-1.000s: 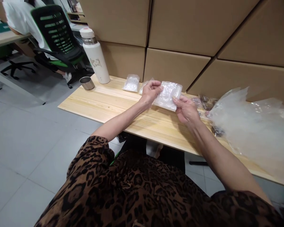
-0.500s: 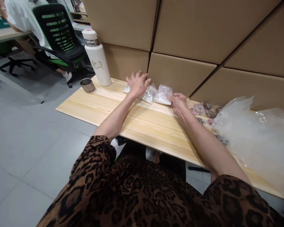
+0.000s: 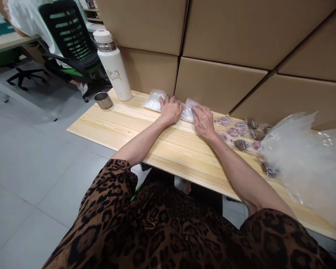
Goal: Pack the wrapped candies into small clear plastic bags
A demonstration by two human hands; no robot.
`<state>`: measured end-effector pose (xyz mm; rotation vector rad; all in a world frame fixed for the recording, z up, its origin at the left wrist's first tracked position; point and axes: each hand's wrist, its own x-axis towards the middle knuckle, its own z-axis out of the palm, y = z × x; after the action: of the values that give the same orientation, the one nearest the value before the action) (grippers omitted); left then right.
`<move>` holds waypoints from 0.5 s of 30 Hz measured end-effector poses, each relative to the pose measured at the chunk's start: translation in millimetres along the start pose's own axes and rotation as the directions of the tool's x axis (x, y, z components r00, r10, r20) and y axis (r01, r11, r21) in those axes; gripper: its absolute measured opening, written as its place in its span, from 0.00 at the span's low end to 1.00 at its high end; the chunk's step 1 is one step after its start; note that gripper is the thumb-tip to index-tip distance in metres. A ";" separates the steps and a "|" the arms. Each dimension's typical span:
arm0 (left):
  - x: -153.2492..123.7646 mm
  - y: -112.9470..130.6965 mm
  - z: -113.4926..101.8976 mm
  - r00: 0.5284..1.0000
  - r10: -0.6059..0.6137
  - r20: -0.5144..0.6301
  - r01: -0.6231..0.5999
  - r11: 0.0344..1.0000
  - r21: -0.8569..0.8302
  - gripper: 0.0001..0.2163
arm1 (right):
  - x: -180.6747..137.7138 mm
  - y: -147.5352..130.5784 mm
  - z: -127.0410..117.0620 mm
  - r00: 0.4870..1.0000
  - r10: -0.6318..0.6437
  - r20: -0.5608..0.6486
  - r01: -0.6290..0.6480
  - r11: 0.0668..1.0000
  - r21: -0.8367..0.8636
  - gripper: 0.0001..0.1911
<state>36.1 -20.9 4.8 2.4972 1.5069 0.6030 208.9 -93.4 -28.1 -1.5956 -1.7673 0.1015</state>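
Along the back of the wooden table (image 3: 123, 125) lie clear, shiny plastic packets with pale contents I cannot make out. My left hand (image 3: 171, 111) rests palm down with fingers stretched out, its fingertips at the right edge of the left packet (image 3: 154, 101). Whatever lies under that palm is hidden. Close beside it, my right hand (image 3: 204, 120) has its fingers bent over the right side of another clear plastic packet (image 3: 188, 109); the thumb is out of sight.
Cardboard boxes (image 3: 218, 86) wall off the back. At left stand a white bottle (image 3: 116, 73) and a metal cup (image 3: 103, 101). Small wrapped pieces (image 3: 241, 144) and a heap of translucent plastic bags (image 3: 310, 164) lie at right. A person sits on a green-black chair (image 3: 70, 37).
My right hand has moved left with its packet, closer to my left hand. The left hand has shifted right and down, uncovering the left packet. More wrapped pieces show at right.
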 end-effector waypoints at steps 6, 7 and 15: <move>5.0 4.3 2.8 0.980 0.146 -0.135 -0.168 0.972 -0.162 0.20 | 4.1 -2.8 -5.6 0.987 -0.076 0.143 0.073 0.997 0.025 0.24; 6.4 4.6 2.2 0.964 0.243 -0.109 -0.260 0.945 -0.198 0.21 | 5.2 -3.9 -6.3 0.986 -0.073 0.148 0.067 0.997 0.042 0.23; 5.6 16.3 0.2 0.888 0.403 0.223 -0.401 0.915 -0.056 0.34 | 12.4 -7.4 -18.0 0.981 0.125 0.147 -0.138 0.987 0.086 0.25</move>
<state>51.6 -23.7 11.6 2.7774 0.9079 0.3503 213.4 -91.3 -5.6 -1.6693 -1.7335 0.3660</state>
